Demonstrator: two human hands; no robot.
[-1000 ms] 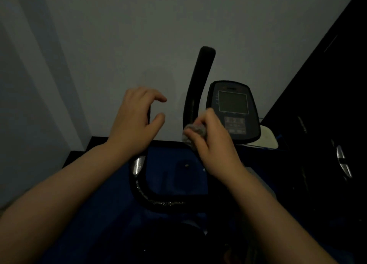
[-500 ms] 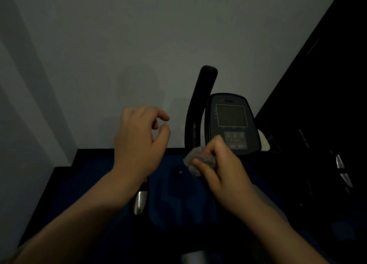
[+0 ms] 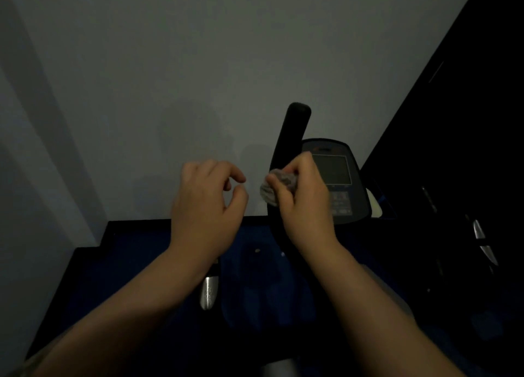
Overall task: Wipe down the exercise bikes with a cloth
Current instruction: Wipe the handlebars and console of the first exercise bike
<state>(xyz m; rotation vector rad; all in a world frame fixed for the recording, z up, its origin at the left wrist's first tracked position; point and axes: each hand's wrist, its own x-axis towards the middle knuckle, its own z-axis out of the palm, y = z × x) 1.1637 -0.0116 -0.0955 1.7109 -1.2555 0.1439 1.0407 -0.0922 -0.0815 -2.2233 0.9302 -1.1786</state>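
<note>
In the dim room, the exercise bike's black right handlebar (image 3: 295, 132) rises upright in front of the grey wall. The console (image 3: 340, 178), with a dark screen and buttons, sits just right of it. My right hand (image 3: 306, 206) grips a crumpled grey cloth (image 3: 270, 189) and presses it on the handlebar about halfway up. My left hand (image 3: 207, 203) hovers left of the bar with its fingers loosely curved, holding nothing. Below its wrist a chrome part of the left handlebar (image 3: 208, 291) shows; the rest is hidden by my arm.
The grey wall (image 3: 198, 64) stands close behind the bike. Blue flooring (image 3: 136, 263) lies below. A dark machine with chrome parts (image 3: 479, 229) fills the right side. A pale object (image 3: 375, 206) peeks out behind the console.
My right hand has slid the cloth up the right handlebar. The left hand has stayed about where it was, fingers still curved.
</note>
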